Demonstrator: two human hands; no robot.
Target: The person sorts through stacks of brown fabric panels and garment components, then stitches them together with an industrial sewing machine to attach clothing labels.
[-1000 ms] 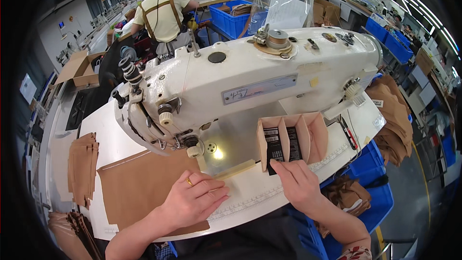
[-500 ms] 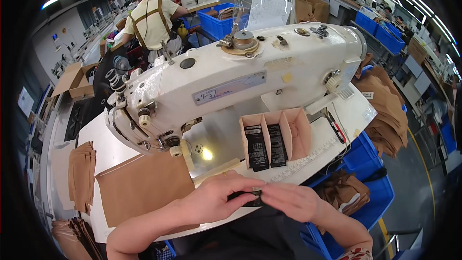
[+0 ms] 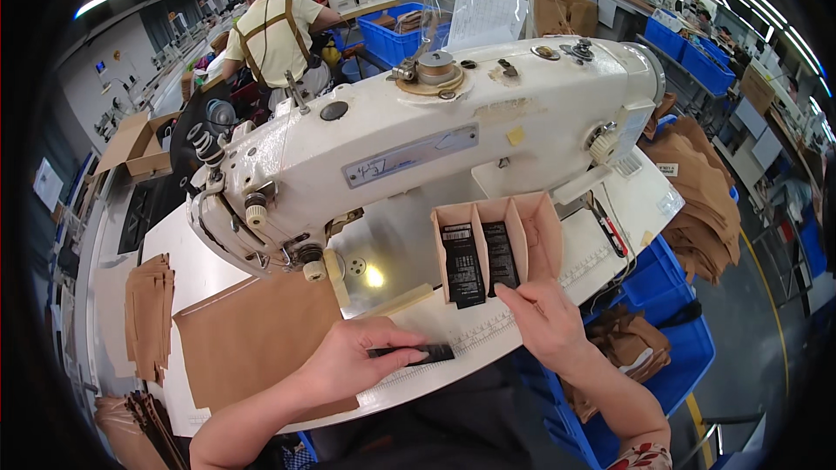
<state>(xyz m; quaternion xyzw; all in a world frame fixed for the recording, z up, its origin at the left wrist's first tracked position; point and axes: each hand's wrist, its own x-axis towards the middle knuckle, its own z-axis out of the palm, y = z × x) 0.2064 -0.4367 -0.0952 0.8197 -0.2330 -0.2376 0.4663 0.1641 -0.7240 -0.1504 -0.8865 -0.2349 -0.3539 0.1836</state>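
My left hand [image 3: 370, 357] pinches a small black label [image 3: 435, 354] over the front of the white sewing table [image 3: 475, 326]. Its fingers cover one end of that label. To the right, the thumb and forefinger of my right hand [image 3: 549, 324] close on the near end of the black labels [image 3: 500, 254] in the middle compartment of a tan divided box [image 3: 544, 239]. More black labels [image 3: 463, 263] fill the left compartment. Beside my left forearm, a flat brown fabric piece [image 3: 261, 344] lies on the table.
A white sewing machine [image 3: 409, 152] spans the table beyond my hands. Stacked brown pieces [image 3: 148, 313] lie at the left edge. Blue bins [image 3: 649, 283] and draped brown fabric [image 3: 692, 200] stand at right. Another person [image 3: 279, 39] sits at the far left.
My hands, close together before, have moved apart. The right one has moved up to the box's middle compartment; the left has shifted slightly left, keeping the black label.
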